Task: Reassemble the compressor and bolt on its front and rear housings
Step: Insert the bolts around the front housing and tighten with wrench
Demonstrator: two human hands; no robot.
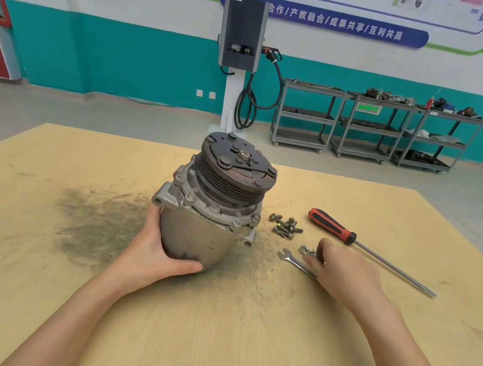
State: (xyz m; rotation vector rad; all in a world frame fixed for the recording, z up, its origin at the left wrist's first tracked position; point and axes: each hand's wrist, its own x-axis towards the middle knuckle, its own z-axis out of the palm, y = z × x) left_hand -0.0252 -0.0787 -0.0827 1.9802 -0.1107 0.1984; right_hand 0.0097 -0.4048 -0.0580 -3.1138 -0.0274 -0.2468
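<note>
The grey compressor (209, 209) stands upright on the wooden table (214, 333), its dark pulley and clutch plate (236, 163) on top and tilted away from me. Bolts sit in the flange of the front housing (215, 210) below the pulley. My left hand (160, 252) grips the lower body of the compressor, thumb across the front. My right hand (342, 273) rests on the table to the right, its fingers curled onto a combination wrench (293, 258); a second wrench end (305, 249) shows just beyond the fingers. Several loose bolts (285, 227) lie beside the compressor.
A red-and-black screwdriver (349, 237) lies to the right, its long shaft pointing toward the table's right edge. A dark greasy smear (97, 219) covers the tabletop left of the compressor. Grey trolleys (370, 126) and a wall charger (243, 32) stand far behind.
</note>
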